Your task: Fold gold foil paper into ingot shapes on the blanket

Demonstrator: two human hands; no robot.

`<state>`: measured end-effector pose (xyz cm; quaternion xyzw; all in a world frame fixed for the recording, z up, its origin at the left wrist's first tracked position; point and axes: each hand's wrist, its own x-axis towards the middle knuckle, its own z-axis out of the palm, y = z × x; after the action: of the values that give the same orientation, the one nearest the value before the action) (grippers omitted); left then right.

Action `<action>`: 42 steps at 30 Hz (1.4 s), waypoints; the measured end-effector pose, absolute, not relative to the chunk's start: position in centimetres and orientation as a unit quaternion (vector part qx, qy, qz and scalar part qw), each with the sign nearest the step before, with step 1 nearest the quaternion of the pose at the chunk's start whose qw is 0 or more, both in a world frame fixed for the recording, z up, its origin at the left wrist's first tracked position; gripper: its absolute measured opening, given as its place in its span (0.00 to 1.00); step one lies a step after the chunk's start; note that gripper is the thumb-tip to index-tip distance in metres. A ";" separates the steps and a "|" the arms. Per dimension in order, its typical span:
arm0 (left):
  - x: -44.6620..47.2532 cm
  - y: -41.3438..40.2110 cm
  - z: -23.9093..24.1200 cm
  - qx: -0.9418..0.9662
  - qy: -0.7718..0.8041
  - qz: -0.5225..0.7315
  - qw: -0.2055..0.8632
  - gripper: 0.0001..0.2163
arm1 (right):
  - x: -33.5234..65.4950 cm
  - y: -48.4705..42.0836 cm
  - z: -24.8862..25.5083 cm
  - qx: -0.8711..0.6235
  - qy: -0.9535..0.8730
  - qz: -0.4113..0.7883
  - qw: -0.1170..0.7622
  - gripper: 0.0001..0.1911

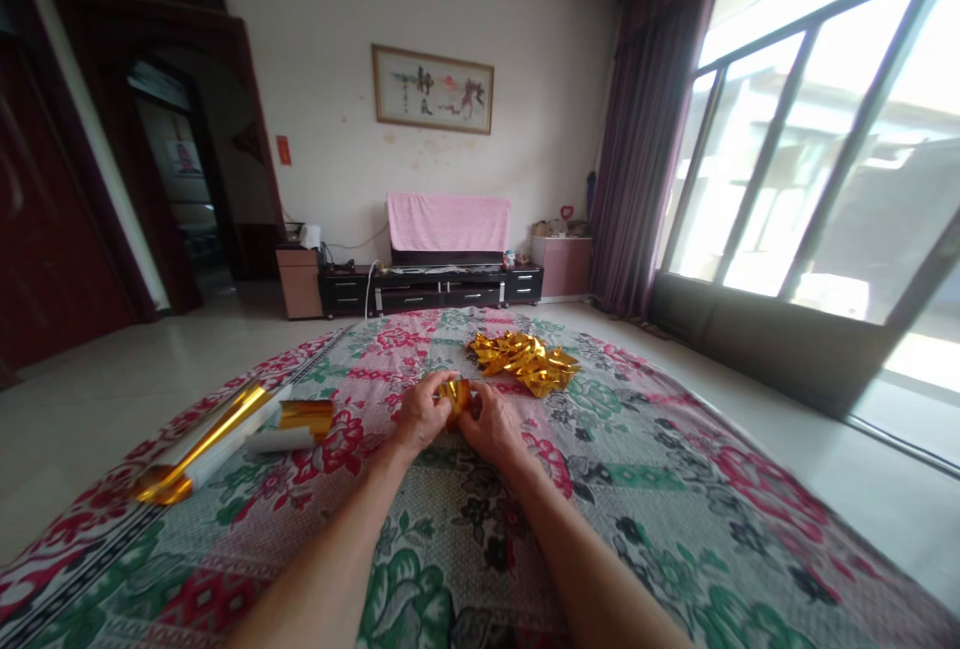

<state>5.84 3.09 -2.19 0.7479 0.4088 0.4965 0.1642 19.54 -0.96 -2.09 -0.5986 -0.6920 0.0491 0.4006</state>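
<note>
Between both hands is a small piece of shiny gold foil paper (455, 395), partly covered by the fingers. My left hand (421, 412) pinches its left side, and my right hand (491, 421) grips its right side. Just beyond the right hand lies a pile of folded gold foil pieces (521, 359). To the left, a roll of gold foil paper (217, 449) with a white underside rests at a slant. Beside it is a shorter curled gold foil sheet (304, 423), its white back showing along the near edge.
A flowered cloth (630, 549) in red, green and grey covers the surface under my hands. Across the room stands a low black cabinet (450, 291) with a pink towel (450, 222) above it. Large windows (795, 169) and a purple curtain (649, 149) are on the right.
</note>
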 end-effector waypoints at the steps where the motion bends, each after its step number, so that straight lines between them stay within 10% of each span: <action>1: 6.0 3.1 -2.1 0.746 0.408 0.498 0.170 0.22 | 19.5 -0.8 -2.2 -0.593 -0.688 0.049 0.416 0.22; 20: 6.4 1.8 -0.8 0.633 0.412 0.509 0.412 0.18 | 19.6 0.9 -1.3 -0.441 -0.454 0.373 0.678 0.17; 42: 5.4 2.1 -1.1 0.589 0.383 0.508 0.498 0.17 | 20.3 -1.8 0.0 -0.439 -0.489 0.486 0.576 0.11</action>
<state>5.38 2.07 -1.12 0.5893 0.3834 0.5081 0.4976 20.28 -1.85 0.05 -0.4388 -0.4889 0.4862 0.5762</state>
